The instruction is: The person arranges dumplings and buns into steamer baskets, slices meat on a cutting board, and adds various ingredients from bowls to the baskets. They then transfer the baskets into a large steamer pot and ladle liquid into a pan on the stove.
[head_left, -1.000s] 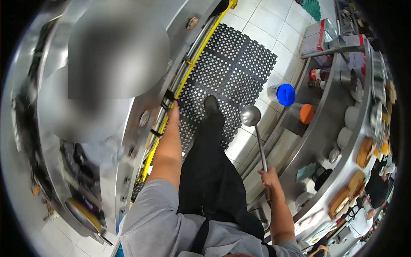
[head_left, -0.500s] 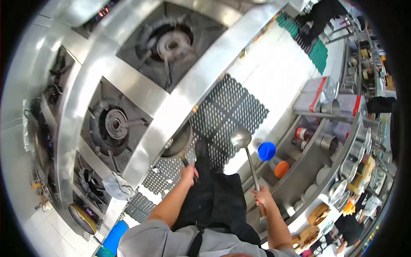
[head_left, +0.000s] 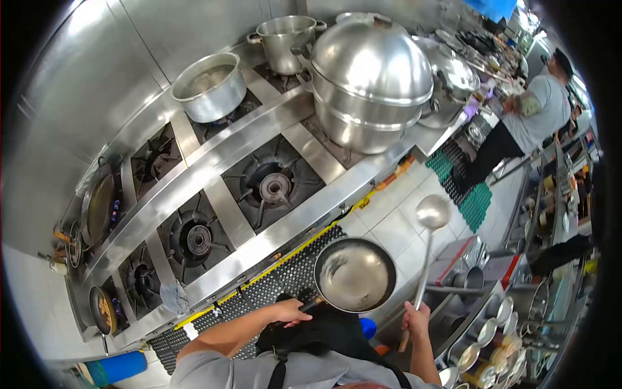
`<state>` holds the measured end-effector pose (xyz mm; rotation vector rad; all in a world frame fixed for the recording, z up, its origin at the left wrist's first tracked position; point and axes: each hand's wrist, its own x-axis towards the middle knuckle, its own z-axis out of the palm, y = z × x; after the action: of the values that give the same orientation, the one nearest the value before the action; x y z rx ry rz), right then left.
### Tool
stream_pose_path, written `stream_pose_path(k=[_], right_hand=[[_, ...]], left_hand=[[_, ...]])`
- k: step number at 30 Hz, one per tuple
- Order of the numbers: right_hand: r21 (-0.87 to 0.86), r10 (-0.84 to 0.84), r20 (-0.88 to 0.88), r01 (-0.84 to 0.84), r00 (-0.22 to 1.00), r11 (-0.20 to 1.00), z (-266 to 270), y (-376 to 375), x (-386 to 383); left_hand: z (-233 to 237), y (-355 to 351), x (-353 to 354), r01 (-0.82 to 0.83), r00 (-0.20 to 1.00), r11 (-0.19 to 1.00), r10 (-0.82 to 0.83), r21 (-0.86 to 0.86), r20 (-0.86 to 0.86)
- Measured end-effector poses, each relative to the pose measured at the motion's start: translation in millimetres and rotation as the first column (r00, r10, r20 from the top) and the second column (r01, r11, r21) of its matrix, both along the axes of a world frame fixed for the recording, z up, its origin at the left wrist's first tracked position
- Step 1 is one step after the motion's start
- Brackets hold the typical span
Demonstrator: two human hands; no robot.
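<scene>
A dark-rimmed frying pan (head_left: 353,277) with a worn, shiny inside is held out over the floor beside the stove front. My left hand (head_left: 293,314) is closed around its handle. In my right hand (head_left: 416,318) is a long metal ladle (head_left: 425,262) with a wooden grip end. Its round bowl points up and away from me, to the right of the pan and apart from it. The nearest stove burner (head_left: 275,188) carries no pot.
A large domed steamer pot (head_left: 369,91), an open pot (head_left: 210,87) and a two-handled pot (head_left: 285,45) stand on the stove. A small pan (head_left: 102,310) with food sits at far left. Shelves with bowls (head_left: 499,308) line my right. Another person (head_left: 534,117) stands ahead.
My view has lifted and now takes in the pots and the other person. The frying pan has come from beside the stove edge out in front of me; both hands keep their holds.
</scene>
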<state>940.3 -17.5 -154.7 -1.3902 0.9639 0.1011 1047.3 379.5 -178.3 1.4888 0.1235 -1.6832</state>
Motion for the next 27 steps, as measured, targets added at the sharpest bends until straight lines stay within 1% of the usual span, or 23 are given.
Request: stream_pose_path(k=[1,2,3,4,5,6,7,8,9,10,11,12,13,14,16,17,18,19,21,23,24,26,27], right_hand=[[-0.033,0.016,0.155,-0.011,0.988,0.999,-6.2,-21.0,8.8],[-0.162,0.027,0.194,0.005,0.981,0.987,18.1,-27.9,31.4],[-0.211,0.051,0.265,0.006,0.963,0.977,35.3,-42.4,56.0],[-0.254,0.097,0.325,-0.012,0.941,0.967,55.1,-55.0,84.6],[-0.288,0.155,0.394,-0.038,0.906,0.957,99.8,-47.8,118.3],[-0.283,0.220,0.486,-0.086,0.846,0.955,112.9,-58.2,148.7],[-0.307,0.326,0.519,-0.184,0.790,0.934,137.1,-59.9,179.2],[-0.338,0.438,0.590,-0.285,0.679,0.897,162.9,-54.3,212.5],[-0.401,0.518,0.603,-0.331,0.607,0.854,199.8,-29.4,246.8],[-0.398,0.575,0.603,-0.416,0.553,0.818,224.0,-19.3,277.7],[-0.426,0.604,0.545,-0.428,0.582,0.797,248.0,-7.8,307.7],[-0.437,0.598,0.537,-0.409,0.596,0.801,272.9,10.2,334.4],[-0.404,0.593,0.546,-0.435,0.591,0.805,297.4,26.4,364.1],[-0.482,0.680,0.480,-0.480,0.554,0.732,314.6,33.0,398.9],[-0.562,0.751,0.320,-0.523,0.577,0.641,352.7,58.4,464.8],[-0.582,0.792,0.293,-0.558,0.535,0.592,359.0,66.5,504.4],[-0.645,0.859,0.202,-0.596,0.471,0.478,362.2,72.6,550.8],[-0.693,0.910,0.103,-0.627,0.402,0.356,362.4,77.5,593.8],[-0.713,0.866,-0.001,-0.607,0.501,0.351,364.4,112.5,652.6],[-0.810,0.855,-0.190,-0.569,0.483,0.141,368.3,142.9,694.5],[-0.810,0.857,-0.192,-0.570,0.478,0.136,371.2,154.7,713.9],[-0.817,0.814,-0.404,-0.565,0.418,-0.116,373.4,172.9,747.7],[-0.814,0.815,-0.406,-0.568,0.413,-0.118,372.8,179.2,761.1]], left_hand=[[29.5,-1.3,8.9,-0.016,0.987,0.999,0.021,-0.035,0.161],[48.4,-0.3,15.1,-0.026,0.948,0.997,0.047,-0.070,0.316],[54.2,3.2,18.9,-0.075,0.916,0.996,0.090,-0.054,0.390],[61.4,0.0,25.2,-0.086,0.910,0.994,0.103,-0.061,0.401],[69.9,-1.7,30.7,-0.218,0.791,0.940,0.328,-0.263,0.517],[80.5,-2.8,36.8,-0.299,0.617,0.830,0.544,-0.471,0.568],[106.1,-6.5,53.4,-0.449,0.655,0.657,0.703,-0.605,0.278],[129.1,-8.6,78.3,-0.597,0.632,0.450,0.774,-0.664,-0.043],[131.4,-4.8,100.1,-0.736,0.605,0.361,0.731,-0.573,-0.315],[146.2,-6.4,119.7,-0.631,0.646,0.441,0.755,-0.638,-0.117],[154.2,-2.9,141.7,-0.658,0.586,0.437,0.809,-0.613,-0.053],[161.0,1.9,160.3,-0.685,0.521,0.426,0.854,-0.590,0.012],[164.7,10.4,174.8,-0.695,0.505,0.411,0.863,-0.590,0.007],[168.3,20.6,190.2,-0.704,0.490,0.399,0.872,-0.588,0.005],[184.1,30.6,216.1,-0.700,0.467,0.387,0.884,-0.599,0.026],[195.7,32.5,226.8,-0.729,0.434,0.340,0.901,-0.594,-0.017],[204.5,34.9,240.6,-0.755,0.398,0.289,0.915,-0.589,-0.060],[209.4,38.7,256.9,-0.751,0.393,0.267,0.915,-0.604,-0.085],[207.8,47.9,291.9,-0.743,0.391,0.217,0.908,-0.633,-0.149],[215.7,48.6,322.6,-0.756,0.378,0.154,0.896,-0.636,-0.233],[216.4,48.6,338.0,-0.758,0.374,0.149,0.897,-0.636,-0.235],[215.3,49.7,364.2,-0.789,0.363,0.082,0.862,-0.609,-0.354],[221.2,46.2,371.1,-0.777,0.366,0.090,0.870,-0.623,-0.330]])
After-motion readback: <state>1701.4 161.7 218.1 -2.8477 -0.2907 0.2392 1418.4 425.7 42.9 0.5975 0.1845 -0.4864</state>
